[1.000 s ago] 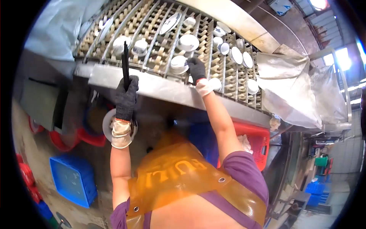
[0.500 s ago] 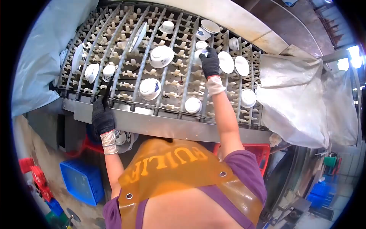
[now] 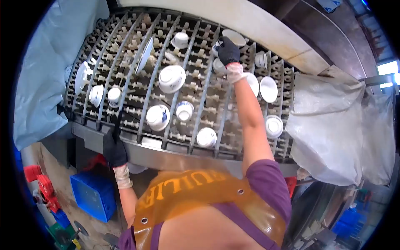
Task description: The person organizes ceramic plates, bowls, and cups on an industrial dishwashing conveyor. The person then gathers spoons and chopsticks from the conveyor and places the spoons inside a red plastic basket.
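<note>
Several white bowls, cups and plates lie among the pegs of a slatted metal rack [image 3: 137,100]. My right hand [image 3: 228,51], in a black glove, reaches to the far side, its fingers closed on a small white bowl [image 3: 215,49] they partly cover. Beside it lies a white dish [image 3: 234,37]. My left hand [image 3: 113,149], gloved in black, is wrapped round dark sticks [image 3: 118,121] at the rack's near edge. Near the middle sit a large white bowl [image 3: 171,79], a blue-patterned bowl [image 3: 158,117] and a blue-patterned cup [image 3: 184,111].
A pale blue sheet [image 3: 46,71] hangs at the left and a whitish plastic sheet [image 3: 327,129] at the right. A blue bin [image 3: 93,196] stands on the floor at lower left, near red items [image 3: 48,191]. A metal ledge [image 3: 175,155] runs along the rack's front.
My right hand has moved farther across the rack, to the small bowl. A blue-patterned cup now sits near the middle. My left hand still holds the dark sticks, lower in view.
</note>
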The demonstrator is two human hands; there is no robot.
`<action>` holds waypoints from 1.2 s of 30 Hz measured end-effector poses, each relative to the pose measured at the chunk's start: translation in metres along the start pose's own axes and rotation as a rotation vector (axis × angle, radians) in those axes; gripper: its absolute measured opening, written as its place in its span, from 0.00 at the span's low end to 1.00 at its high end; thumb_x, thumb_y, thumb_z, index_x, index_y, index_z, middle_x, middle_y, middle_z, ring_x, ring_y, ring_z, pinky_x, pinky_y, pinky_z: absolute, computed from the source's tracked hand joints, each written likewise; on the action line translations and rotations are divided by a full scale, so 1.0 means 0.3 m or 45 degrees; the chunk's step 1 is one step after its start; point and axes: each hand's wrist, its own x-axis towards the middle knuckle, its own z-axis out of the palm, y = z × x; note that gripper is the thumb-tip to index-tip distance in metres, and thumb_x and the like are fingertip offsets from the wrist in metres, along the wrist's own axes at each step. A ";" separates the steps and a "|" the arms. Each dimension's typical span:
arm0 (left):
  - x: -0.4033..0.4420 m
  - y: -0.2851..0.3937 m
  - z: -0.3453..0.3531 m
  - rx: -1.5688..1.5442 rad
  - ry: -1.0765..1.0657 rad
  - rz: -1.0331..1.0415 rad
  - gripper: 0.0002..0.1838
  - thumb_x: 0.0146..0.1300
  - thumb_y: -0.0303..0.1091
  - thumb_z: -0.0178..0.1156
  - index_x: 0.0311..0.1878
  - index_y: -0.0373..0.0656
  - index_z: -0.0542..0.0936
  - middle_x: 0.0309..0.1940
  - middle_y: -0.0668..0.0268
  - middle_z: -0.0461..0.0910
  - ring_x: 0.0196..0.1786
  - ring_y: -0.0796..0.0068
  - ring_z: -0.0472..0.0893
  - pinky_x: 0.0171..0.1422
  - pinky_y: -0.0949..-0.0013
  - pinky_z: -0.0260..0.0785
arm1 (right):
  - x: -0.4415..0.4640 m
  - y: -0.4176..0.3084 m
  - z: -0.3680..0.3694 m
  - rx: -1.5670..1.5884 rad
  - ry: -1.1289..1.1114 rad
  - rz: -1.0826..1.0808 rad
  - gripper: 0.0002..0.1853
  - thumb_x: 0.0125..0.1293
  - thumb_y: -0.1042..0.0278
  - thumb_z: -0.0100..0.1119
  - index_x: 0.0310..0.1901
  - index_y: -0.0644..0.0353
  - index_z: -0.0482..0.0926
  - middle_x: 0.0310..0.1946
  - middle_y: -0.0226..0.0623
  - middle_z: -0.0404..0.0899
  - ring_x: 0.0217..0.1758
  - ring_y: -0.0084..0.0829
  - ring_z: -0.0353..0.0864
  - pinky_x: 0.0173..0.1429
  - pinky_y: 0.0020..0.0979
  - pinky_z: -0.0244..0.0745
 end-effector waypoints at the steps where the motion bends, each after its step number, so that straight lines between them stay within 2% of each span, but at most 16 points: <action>1: 0.005 0.016 -0.009 -0.031 -0.019 0.005 0.11 0.56 0.29 0.55 0.44 0.44 0.76 0.33 0.59 0.77 0.36 0.57 0.77 0.38 0.60 0.69 | 0.012 -0.004 0.008 0.155 0.080 -0.034 0.18 0.49 0.66 0.64 0.43 0.60 0.76 0.38 0.44 0.80 0.43 0.40 0.79 0.48 0.34 0.72; 4: -0.003 0.033 -0.011 -0.048 -0.021 0.011 0.10 0.56 0.27 0.56 0.43 0.43 0.76 0.32 0.59 0.77 0.36 0.57 0.77 0.39 0.60 0.69 | 0.017 -0.006 0.040 0.826 -0.078 0.089 0.17 0.47 0.66 0.65 0.41 0.58 0.77 0.34 0.43 0.80 0.38 0.39 0.79 0.43 0.36 0.72; 5: -0.011 0.034 0.000 -0.053 -0.036 0.011 0.10 0.56 0.27 0.56 0.43 0.43 0.76 0.32 0.59 0.77 0.36 0.57 0.77 0.39 0.60 0.69 | 0.023 -0.012 0.055 0.724 0.008 0.071 0.15 0.47 0.66 0.64 0.39 0.60 0.77 0.31 0.43 0.79 0.36 0.41 0.79 0.42 0.36 0.72; 8: -0.018 0.030 0.012 -0.085 0.043 0.069 0.10 0.56 0.27 0.56 0.43 0.42 0.76 0.32 0.59 0.77 0.36 0.58 0.77 0.38 0.61 0.69 | 0.024 -0.043 -0.003 -0.450 0.354 -0.146 0.14 0.51 0.61 0.57 0.38 0.57 0.76 0.36 0.43 0.79 0.40 0.41 0.78 0.45 0.38 0.71; 9: -0.017 0.044 0.005 -0.080 0.037 0.054 0.10 0.56 0.27 0.57 0.43 0.42 0.76 0.32 0.59 0.77 0.36 0.58 0.77 0.38 0.61 0.69 | 0.051 -0.004 0.012 -0.449 0.363 -0.147 0.14 0.51 0.61 0.57 0.38 0.57 0.76 0.36 0.43 0.79 0.40 0.41 0.78 0.45 0.38 0.71; 11: -0.017 0.061 0.003 -0.069 0.028 0.026 0.10 0.57 0.27 0.57 0.43 0.42 0.77 0.32 0.60 0.77 0.36 0.59 0.78 0.38 0.61 0.69 | 0.135 0.113 0.068 -0.790 -0.123 0.023 0.16 0.51 0.57 0.57 0.41 0.54 0.77 0.40 0.44 0.78 0.44 0.41 0.77 0.49 0.38 0.70; 12: -0.016 0.076 -0.006 -0.067 0.030 0.028 0.10 0.57 0.27 0.57 0.43 0.42 0.77 0.32 0.60 0.77 0.36 0.59 0.78 0.38 0.61 0.69 | 0.162 0.142 0.066 -0.787 -0.122 0.023 0.16 0.51 0.57 0.57 0.41 0.54 0.77 0.40 0.44 0.78 0.44 0.41 0.77 0.49 0.38 0.70; 14: -0.011 0.116 -0.020 -0.108 0.001 -0.028 0.12 0.56 0.27 0.57 0.45 0.44 0.77 0.32 0.60 0.77 0.36 0.59 0.78 0.39 0.61 0.69 | 0.217 0.195 0.049 -0.418 0.090 -0.140 0.19 0.49 0.54 0.59 0.42 0.54 0.79 0.40 0.46 0.78 0.44 0.42 0.78 0.49 0.37 0.70; 18: -0.036 0.105 -0.002 -0.104 -0.037 -0.028 0.15 0.56 0.25 0.56 0.48 0.43 0.76 0.35 0.58 0.78 0.37 0.59 0.78 0.40 0.61 0.69 | 0.281 0.250 -0.030 0.796 0.064 0.197 0.24 0.49 0.53 0.63 0.42 0.66 0.78 0.35 0.50 0.80 0.40 0.47 0.79 0.48 0.36 0.72; 20: -0.043 0.118 -0.004 -0.129 -0.016 -0.011 0.15 0.56 0.24 0.56 0.49 0.43 0.75 0.35 0.58 0.77 0.37 0.59 0.78 0.40 0.61 0.69 | 0.240 0.273 -0.119 0.005 0.284 0.313 0.27 0.46 0.55 0.66 0.45 0.63 0.76 0.40 0.51 0.78 0.46 0.46 0.76 0.51 0.37 0.70; 22: -0.038 0.152 -0.012 -0.225 -0.004 -0.010 0.15 0.56 0.25 0.56 0.48 0.43 0.75 0.35 0.58 0.77 0.38 0.58 0.78 0.42 0.61 0.69 | 0.148 0.333 -0.185 -0.294 0.582 0.189 0.29 0.46 0.54 0.65 0.49 0.62 0.72 0.44 0.50 0.76 0.52 0.46 0.73 0.54 0.38 0.68; 25: -0.058 0.148 -0.005 -0.121 -0.032 -0.057 0.14 0.56 0.25 0.56 0.47 0.42 0.76 0.36 0.58 0.78 0.39 0.58 0.78 0.43 0.61 0.69 | 0.069 0.465 -0.201 -0.472 0.556 0.470 0.29 0.47 0.56 0.64 0.49 0.63 0.69 0.44 0.48 0.75 0.51 0.47 0.71 0.55 0.41 0.66; 26: -0.058 0.155 -0.007 -0.090 0.009 -0.026 0.13 0.56 0.25 0.56 0.46 0.42 0.76 0.36 0.58 0.78 0.39 0.58 0.78 0.43 0.62 0.69 | 0.049 0.462 -0.222 -0.246 0.307 0.675 0.29 0.48 0.58 0.62 0.50 0.65 0.67 0.45 0.50 0.75 0.50 0.46 0.74 0.53 0.40 0.68; 30: -0.078 0.147 0.011 -0.072 -0.008 -0.057 0.12 0.57 0.27 0.56 0.46 0.42 0.76 0.35 0.58 0.77 0.38 0.58 0.78 0.42 0.62 0.69 | 0.038 0.540 -0.197 -0.021 0.406 0.150 0.28 0.48 0.62 0.62 0.52 0.65 0.69 0.44 0.54 0.75 0.45 0.48 0.76 0.49 0.38 0.71; 34: -0.083 0.175 -0.009 -0.128 -0.024 -0.019 0.12 0.58 0.27 0.55 0.46 0.41 0.75 0.37 0.57 0.77 0.40 0.57 0.77 0.44 0.61 0.68 | 0.012 0.474 -0.221 0.971 0.172 0.465 0.19 0.55 0.61 0.61 0.45 0.64 0.75 0.33 0.45 0.79 0.36 0.34 0.78 0.42 0.31 0.71; 36: -0.097 0.177 -0.006 -0.118 -0.027 -0.036 0.12 0.59 0.28 0.54 0.46 0.40 0.75 0.38 0.56 0.77 0.42 0.56 0.77 0.46 0.61 0.68 | -0.011 0.492 -0.232 0.441 -0.075 0.512 0.18 0.57 0.61 0.61 0.45 0.63 0.76 0.34 0.38 0.79 0.23 0.25 0.74 0.25 0.27 0.69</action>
